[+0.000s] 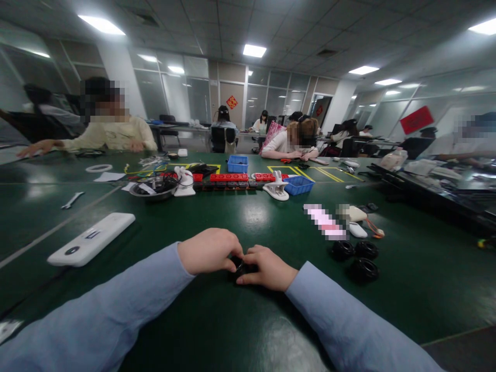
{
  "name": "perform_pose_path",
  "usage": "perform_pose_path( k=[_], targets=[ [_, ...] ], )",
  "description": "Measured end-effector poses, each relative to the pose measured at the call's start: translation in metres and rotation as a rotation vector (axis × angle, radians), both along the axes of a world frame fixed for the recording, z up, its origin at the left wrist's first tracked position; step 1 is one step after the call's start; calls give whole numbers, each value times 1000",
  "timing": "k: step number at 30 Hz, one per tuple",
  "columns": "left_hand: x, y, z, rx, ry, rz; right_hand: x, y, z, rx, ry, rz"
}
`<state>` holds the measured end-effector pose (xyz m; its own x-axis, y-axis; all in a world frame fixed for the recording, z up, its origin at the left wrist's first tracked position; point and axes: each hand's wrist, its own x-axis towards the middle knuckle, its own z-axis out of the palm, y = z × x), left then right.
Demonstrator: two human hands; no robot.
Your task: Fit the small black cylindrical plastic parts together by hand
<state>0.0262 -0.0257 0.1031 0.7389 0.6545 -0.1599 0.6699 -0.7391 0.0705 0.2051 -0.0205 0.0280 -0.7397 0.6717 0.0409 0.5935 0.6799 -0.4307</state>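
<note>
My left hand (209, 251) and my right hand (268, 268) meet on the green table (248, 217), just in front of me. Both have their fingers curled around a small black round part (241, 266), which is mostly hidden between them. Light blue sleeves cover both my forearms. Three more black ring-shaped parts (358, 257) lie on the table to the right of my right hand, apart from it.
A white flat device (92, 239) lies at the left, a wrench (72, 200) beyond it. Mid-table are a metal bowl (153, 187), red strips (228, 177), white stands (276, 187) and blue bins (298, 185). Other people sit at the far side and the right.
</note>
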Motion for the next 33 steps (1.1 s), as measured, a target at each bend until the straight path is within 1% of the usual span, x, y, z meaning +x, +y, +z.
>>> perform_pose_path(
  k=[11,16,19,25,28,31,33],
  targets=[
    [2,-3,1,20,21,28,1,1,-2,14,19,2],
    [3,-5,-2,64,44,50,0,0,-2,14,11,-2],
    [6,-9,-2,92,72,104,0,0,-1,10,4,-6],
    [17,-19,4,129,129,216,0,0,0,-1,3,-12],
    [23,-22,0,157,163,295,0,1,-2,9,10,-3],
    [27,-25,-6,200,179,401,0,2,-5,17,11,-12],
    [27,-25,-6,243,165,453,1,2,-6,23,9,-24]
  ],
)
